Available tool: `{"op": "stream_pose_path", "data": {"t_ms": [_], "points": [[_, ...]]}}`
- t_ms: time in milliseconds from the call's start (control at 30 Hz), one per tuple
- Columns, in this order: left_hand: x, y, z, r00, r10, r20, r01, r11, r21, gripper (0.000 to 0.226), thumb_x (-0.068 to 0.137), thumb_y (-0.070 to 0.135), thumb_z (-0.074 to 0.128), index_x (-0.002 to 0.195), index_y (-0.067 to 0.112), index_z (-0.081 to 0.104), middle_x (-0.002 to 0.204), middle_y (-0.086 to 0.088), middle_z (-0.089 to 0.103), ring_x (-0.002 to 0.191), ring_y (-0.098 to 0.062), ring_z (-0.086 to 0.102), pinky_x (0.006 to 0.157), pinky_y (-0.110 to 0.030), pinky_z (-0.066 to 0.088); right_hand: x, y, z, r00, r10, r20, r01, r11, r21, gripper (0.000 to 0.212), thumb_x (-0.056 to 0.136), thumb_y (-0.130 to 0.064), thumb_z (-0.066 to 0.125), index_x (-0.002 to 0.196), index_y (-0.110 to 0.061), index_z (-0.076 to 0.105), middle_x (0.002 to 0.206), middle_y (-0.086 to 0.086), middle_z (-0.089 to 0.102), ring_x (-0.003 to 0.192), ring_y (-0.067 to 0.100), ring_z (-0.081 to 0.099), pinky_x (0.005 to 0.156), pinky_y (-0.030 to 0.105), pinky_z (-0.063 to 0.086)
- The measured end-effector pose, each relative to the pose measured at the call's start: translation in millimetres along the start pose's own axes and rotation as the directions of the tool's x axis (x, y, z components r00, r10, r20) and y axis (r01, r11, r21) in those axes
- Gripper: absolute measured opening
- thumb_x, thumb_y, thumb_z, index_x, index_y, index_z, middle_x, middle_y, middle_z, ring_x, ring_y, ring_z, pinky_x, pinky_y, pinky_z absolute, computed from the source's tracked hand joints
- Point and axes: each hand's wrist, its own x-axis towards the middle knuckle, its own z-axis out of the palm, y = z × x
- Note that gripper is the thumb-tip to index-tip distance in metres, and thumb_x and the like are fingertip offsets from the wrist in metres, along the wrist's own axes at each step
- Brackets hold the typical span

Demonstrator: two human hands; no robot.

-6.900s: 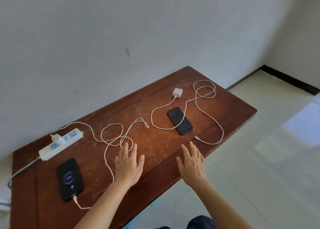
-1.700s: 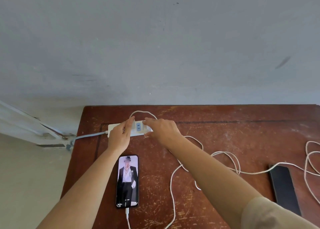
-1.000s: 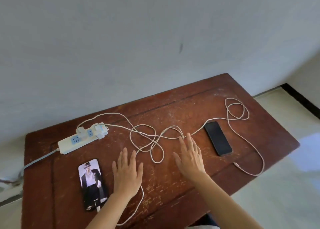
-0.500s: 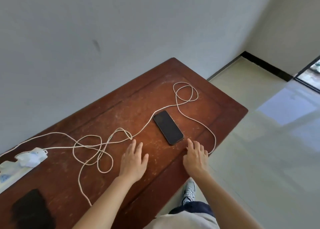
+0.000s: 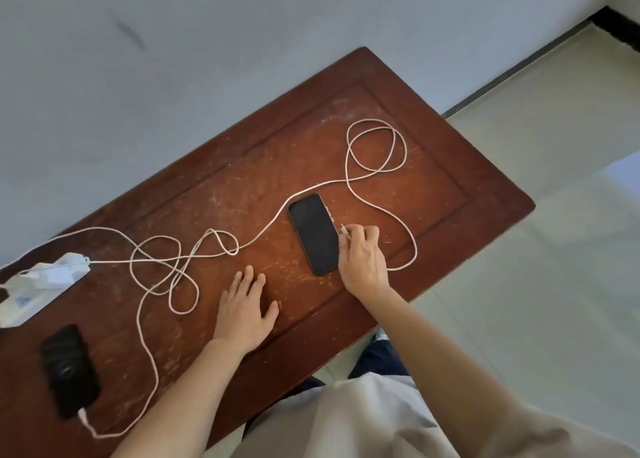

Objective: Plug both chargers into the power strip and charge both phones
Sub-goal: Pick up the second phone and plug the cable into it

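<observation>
A white power strip (image 5: 31,291) lies at the table's left end with two white chargers (image 5: 64,267) plugged into it. The left phone (image 5: 69,371), black, has a cable in its near end. A second black phone (image 5: 313,232) lies dark in the middle of the table with nothing in its port. My right hand (image 5: 362,256) is just right of it, pinching the free plug end of the second white cable (image 5: 375,138), tip pointing up-left. My left hand (image 5: 246,308) rests flat on the wood, fingers spread.
The brown wooden table (image 5: 467,194) stands against a grey wall. Both cables cross in loose tangled loops (image 5: 173,267) between the strip and my left hand. A pale tiled floor lies off the right and near edges.
My right hand picked the cable's plug end off the table near the front edge and brought it up beside the middle phone. Left hand stayed flat. The view swung back left.
</observation>
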Motion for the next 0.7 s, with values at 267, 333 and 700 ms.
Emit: {"op": "stream_pose_path", "data": {"t_ms": [267,333,700], "points": [[-4.9,-8.4,-6.3,0.993,0.045,0.110,-0.049,0.998,0.030,0.070,0.101,0.045,0.041,0.160,0.020,0.011,0.170,-0.006,-0.003,0.156,-0.026,-0.005,0.126,-0.049,0.011,-6.8,-15.6,35.0,0.999,0.034,0.027,-0.026,0.962,-0.272,0.106,0.070,-0.080,0.061,0.147,-0.014,0.030,0.127,0.007,0.046,0.112,0.024,0.056,0.089,0.037,0.053],[-3.8,-13.3,-11.2,0.988,0.063,0.144,-0.072,0.996,0.060,0.071,0.101,0.043,0.041,0.160,0.021,0.009,0.170,-0.006,-0.004,0.156,-0.026,-0.005,0.127,-0.047,0.013,-13.5,-18.3,39.9,0.997,0.082,0.005,-0.077,0.952,-0.298,0.098,0.072,-0.074,0.065,0.143,-0.012,0.035,0.126,0.008,0.047,0.110,0.025,0.057,0.088,0.037,0.053],[5.3,0.4,-80.8,0.973,-0.044,0.228,0.178,0.776,-0.605,0.087,0.083,0.082,0.041,0.142,0.018,0.054,0.150,-0.002,0.052,0.137,-0.025,0.048,0.116,-0.045,0.037,-47.1,-48.2,-3.5,0.898,0.388,0.205,-0.439,0.821,0.366,0.077,0.056,-0.071,0.075,0.100,-0.008,0.071,0.095,0.000,0.070,0.084,0.015,0.065,0.070,0.033,0.053]]}}
